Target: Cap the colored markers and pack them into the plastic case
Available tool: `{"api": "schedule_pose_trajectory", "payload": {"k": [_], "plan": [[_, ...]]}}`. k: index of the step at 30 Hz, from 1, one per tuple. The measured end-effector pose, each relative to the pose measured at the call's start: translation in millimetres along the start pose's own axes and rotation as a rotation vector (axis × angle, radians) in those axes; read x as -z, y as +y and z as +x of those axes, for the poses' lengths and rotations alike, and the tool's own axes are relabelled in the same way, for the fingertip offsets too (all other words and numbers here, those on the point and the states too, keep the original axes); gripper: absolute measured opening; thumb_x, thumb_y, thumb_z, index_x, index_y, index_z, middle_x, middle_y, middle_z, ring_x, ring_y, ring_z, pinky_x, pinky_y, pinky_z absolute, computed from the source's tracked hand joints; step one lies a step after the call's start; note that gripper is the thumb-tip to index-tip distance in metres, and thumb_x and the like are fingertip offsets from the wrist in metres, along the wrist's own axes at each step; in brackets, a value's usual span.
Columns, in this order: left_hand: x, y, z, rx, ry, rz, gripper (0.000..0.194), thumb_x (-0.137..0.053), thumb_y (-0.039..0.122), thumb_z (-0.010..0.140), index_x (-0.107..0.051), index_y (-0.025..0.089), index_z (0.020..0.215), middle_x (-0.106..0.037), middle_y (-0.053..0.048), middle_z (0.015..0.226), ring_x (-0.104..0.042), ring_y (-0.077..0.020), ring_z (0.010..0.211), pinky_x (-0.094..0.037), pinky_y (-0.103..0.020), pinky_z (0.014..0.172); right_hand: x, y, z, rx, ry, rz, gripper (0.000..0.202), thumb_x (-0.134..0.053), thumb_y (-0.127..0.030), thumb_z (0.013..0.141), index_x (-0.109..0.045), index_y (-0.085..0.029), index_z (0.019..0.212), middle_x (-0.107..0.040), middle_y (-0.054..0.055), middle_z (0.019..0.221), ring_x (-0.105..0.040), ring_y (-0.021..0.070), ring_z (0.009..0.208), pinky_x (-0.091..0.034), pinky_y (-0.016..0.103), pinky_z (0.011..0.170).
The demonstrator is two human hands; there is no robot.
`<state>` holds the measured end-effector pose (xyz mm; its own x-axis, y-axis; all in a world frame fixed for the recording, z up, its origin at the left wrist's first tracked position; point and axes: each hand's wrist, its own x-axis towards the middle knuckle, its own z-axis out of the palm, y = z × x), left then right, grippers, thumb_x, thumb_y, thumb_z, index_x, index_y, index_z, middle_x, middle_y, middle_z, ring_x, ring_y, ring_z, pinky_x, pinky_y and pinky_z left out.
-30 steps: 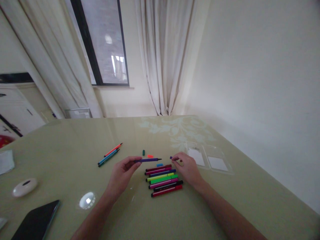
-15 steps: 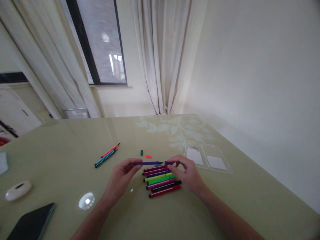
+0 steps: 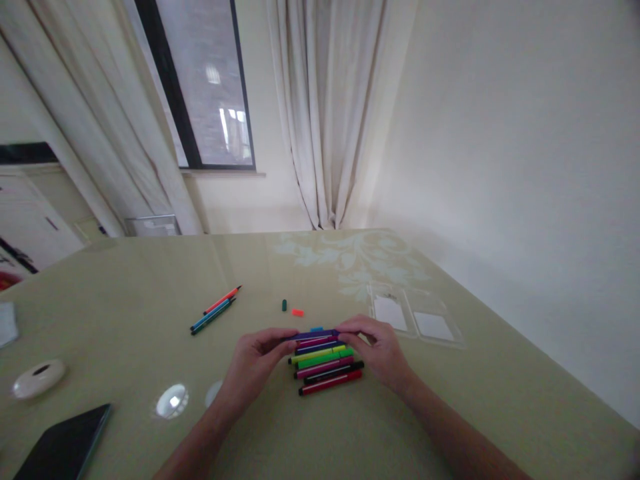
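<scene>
A purple felt-tip marker (image 3: 316, 335) lies level between my two hands, over the far end of a row of markers. My left hand (image 3: 255, 363) pinches its left end between thumb and fingers. At the other end my right hand (image 3: 377, 348) is closed on the capped end; no bare tip shows. Below it are several capped markers side by side, among them a yellow marker (image 3: 317, 354), a green marker (image 3: 325, 361), a black marker (image 3: 334, 372) and a red marker (image 3: 331, 383). Just behind sits a small blue cap (image 3: 317, 329), partly hidden.
A dark green cap (image 3: 285, 305) and an orange cap (image 3: 298, 313) stand farther back. To the left lie uncapped orange (image 3: 220, 301) and blue-green (image 3: 214, 317) markers. A clear plastic case (image 3: 407, 317) is at right. A tablet (image 3: 63, 443) and white oval object (image 3: 39, 379) sit front left.
The gap between the purple marker's tip and its cap has closed; the cap is now on it. Both hands have come slightly nearer, and the marker is now over the row.
</scene>
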<state>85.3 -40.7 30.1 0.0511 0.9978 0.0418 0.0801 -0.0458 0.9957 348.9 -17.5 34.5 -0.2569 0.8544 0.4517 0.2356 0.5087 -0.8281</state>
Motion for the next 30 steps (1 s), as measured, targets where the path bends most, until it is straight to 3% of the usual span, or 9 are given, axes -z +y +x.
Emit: {"api": "schedule_pose_trajectory", "payload": {"k": [9,15,18,21,24,27,30], "plan": [[-3.2,-4.9,-1.2,0.03,-0.012,-0.004,0.03,-0.081,0.039,0.074,-0.085,0.02,0.097,-0.083,-0.007,0.093,-0.079,-0.0271,0.087,-0.065,-0.035,0.081,0.1,2.6,-4.0,-0.074,-0.004,0.071,0.019,-0.078,-0.042,0.089,-0.083,-0.024,0.093,-0.078,0.007,0.087,-0.073,0.0223,0.08,-0.058,0.032,0.07],[0.2,-3.9,0.6,-0.055,-0.104,0.133,0.031,-0.076,0.044,0.081,-0.083,0.022,0.102,-0.082,-0.008,0.101,-0.077,-0.025,0.093,-0.061,-0.033,0.084,7.6,2.1,1.2,-0.067,-0.091,-0.042,0.017,-0.077,-0.039,0.088,-0.08,-0.022,0.09,-0.078,0.005,0.085,-0.071,0.0205,0.079,-0.055,0.03,0.073],[18.6,-1.6,8.3,-0.161,-0.025,0.344,0.036,-0.073,0.048,0.084,-0.081,0.025,0.11,-0.08,-0.007,0.11,-0.074,-0.0233,0.089,-0.059,-0.033,0.079,13.2,0.8,4.5,-0.08,-0.169,-0.094,0.017,-0.076,-0.037,0.089,-0.078,-0.021,0.089,-0.077,0.004,0.082,-0.068,0.019,0.075,-0.053,0.029,0.07],[53.0,-3.8,18.5,-0.152,0.272,0.617,0.037,-0.061,0.051,0.09,-0.079,0.023,0.106,-0.079,-0.008,0.099,-0.07,-0.0235,0.077,-0.056,-0.034,0.07,19.7,0.9,6.4,-0.093,-0.241,-0.126,0.017,-0.075,-0.037,0.088,-0.078,-0.02,0.087,-0.076,0.004,0.081,-0.068,0.0193,0.075,-0.052,0.03,0.072],[89.4,-10.4,23.2,-0.108,0.504,0.979,0.031,-0.052,0.034,0.093,-0.077,0.021,0.106,-0.077,-0.011,0.109,-0.069,-0.0282,0.096,-0.052,-0.04,0.09,24.4,3.6,7.0,-0.074,-0.274,-0.157,0.018,-0.076,-0.038,0.088,-0.078,-0.021,0.086,-0.076,0.003,0.082,-0.068,0.0207,0.079,-0.052,0.032,0.077],[112.1,-17.2,21.1,0.014,0.532,1.241,0.034,-0.047,0.03,0.096,-0.073,0.019,0.115,-0.074,-0.013,0.113,-0.065,-0.0327,0.104,-0.05,-0.042,0.091,22.6,7.0,8.2,-0.048,-0.283,-0.166,0.019,-0.075,-0.04,0.09,-0.076,-0.021,0.086,-0.075,0.004,0.085,-0.069,0.0208,0.083,-0.051,0.033,0.081],[119.8,-22.3,19.0,0.071,0.53,1.323,0.036,-0.046,0.034,0.098,-0.072,0.019,0.118,-0.072,-0.014,0.113,-0.065,-0.0338,0.105,-0.049,-0.041,0.089,12.7,7.7,13.8,-0.023,-0.266,-0.203,0.021,-0.071,-0.039,0.093,-0.076,-0.02,0.086,-0.074,0.003,0.086,-0.068,0.02,0.084,-0.05,0.032,0.081]]}}
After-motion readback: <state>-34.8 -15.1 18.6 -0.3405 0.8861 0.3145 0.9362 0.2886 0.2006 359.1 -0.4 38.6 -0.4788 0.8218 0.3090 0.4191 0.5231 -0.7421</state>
